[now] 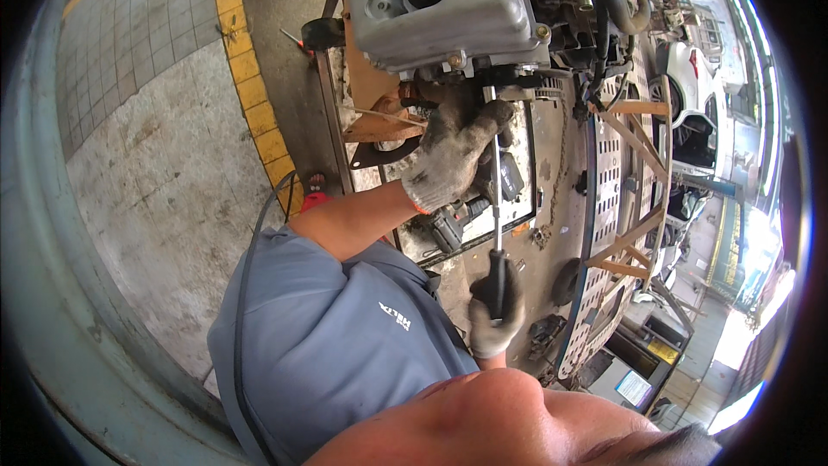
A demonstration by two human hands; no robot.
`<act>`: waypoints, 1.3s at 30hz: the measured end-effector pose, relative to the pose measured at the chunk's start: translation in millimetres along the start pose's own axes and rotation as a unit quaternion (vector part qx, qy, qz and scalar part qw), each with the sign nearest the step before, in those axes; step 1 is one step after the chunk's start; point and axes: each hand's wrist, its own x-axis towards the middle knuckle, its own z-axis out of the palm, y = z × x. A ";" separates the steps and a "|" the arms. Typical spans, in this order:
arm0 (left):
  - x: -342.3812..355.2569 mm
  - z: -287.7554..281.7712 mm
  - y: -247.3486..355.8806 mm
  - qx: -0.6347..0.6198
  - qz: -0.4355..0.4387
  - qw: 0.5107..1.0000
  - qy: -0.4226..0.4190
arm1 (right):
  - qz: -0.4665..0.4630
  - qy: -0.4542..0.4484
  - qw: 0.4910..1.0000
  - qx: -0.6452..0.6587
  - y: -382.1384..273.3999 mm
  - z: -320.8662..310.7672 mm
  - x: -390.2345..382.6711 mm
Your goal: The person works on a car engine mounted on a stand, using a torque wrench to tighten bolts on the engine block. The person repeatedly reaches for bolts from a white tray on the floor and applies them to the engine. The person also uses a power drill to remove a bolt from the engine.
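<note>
My left hand point(457, 151), in a grimy knit glove, is closed on the upper end of a long steel bar tool point(497, 216), just under a silver engine point(435, 13). That end of the bar meets dark fittings on the engine's lower side, partly hidden by my fingers. Lower down, my right hand point(494, 319), also gloved, grips the bar's black handle. Beneath the bar, a black cordless power tool point(448, 229) and a black battery-like block point(511, 177) lie on a dirty tray point(531, 198).
A metal engine stand point(336, 147) supports the work. At right are a long perforated steel ramp point(599, 181), wooden trestles point(642, 112) and white cars point(690, 103). A yellow floor strip point(250, 95) runs along the left, and a dark cable point(252, 250) crosses near my body.
</note>
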 end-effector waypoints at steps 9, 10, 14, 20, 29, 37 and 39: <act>-2.7 -11.3 -27.1 -0.046 -0.056 0.997 0.012 | 0.134 0.056 0.925 0.350 13.8 2.5 -3.9; 1.1 -17.6 -32.5 -0.011 -0.064 0.998 0.006 | 0.128 0.061 0.970 0.197 8.7 2.8 -5.1; 5.9 0.6 21.9 -0.094 -0.124 0.988 -0.003 | -0.130 -0.016 0.961 -0.245 14.8 -4.3 -3.5; 3.0 1.1 -12.3 -0.058 -0.071 0.995 0.025 | 0.162 0.074 0.910 0.375 7.2 -2.9 -6.6; -0.7 0.8 -4.9 -0.178 -0.052 0.983 -0.010 | 0.096 0.080 0.970 0.207 12.9 2.9 -7.8; 2.4 7.1 0.7 -0.152 -0.116 0.980 0.050 | -0.086 0.045 0.984 -0.150 24.9 -2.1 -6.1; 2.8 6.4 1.4 -0.170 -0.114 0.978 0.042 | 0.113 0.084 0.984 0.113 5.6 3.8 -7.4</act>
